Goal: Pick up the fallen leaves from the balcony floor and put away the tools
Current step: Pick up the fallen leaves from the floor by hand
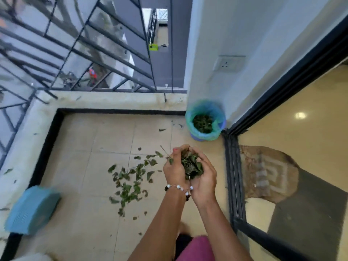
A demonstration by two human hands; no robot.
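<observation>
My left hand [174, 169] and my right hand [204, 175] are cupped together above the tiled balcony floor [90, 166], and both hold one bunch of green leaves [191, 165] between them. A thin twig sticks out past my left fingers. More fallen leaves [130, 182] lie scattered on the tiles to the left of my hands. A small bin with a blue-green liner [205, 119] stands in the far right corner against the wall, some way beyond my hands, with leaves inside it.
A blue block-shaped object [32, 209] sits at the left on the low concrete ledge [113, 100]. A black metal railing [79, 53] runs above the ledge. A sliding door track [233, 176] and a brown mat [267, 172] lie to the right.
</observation>
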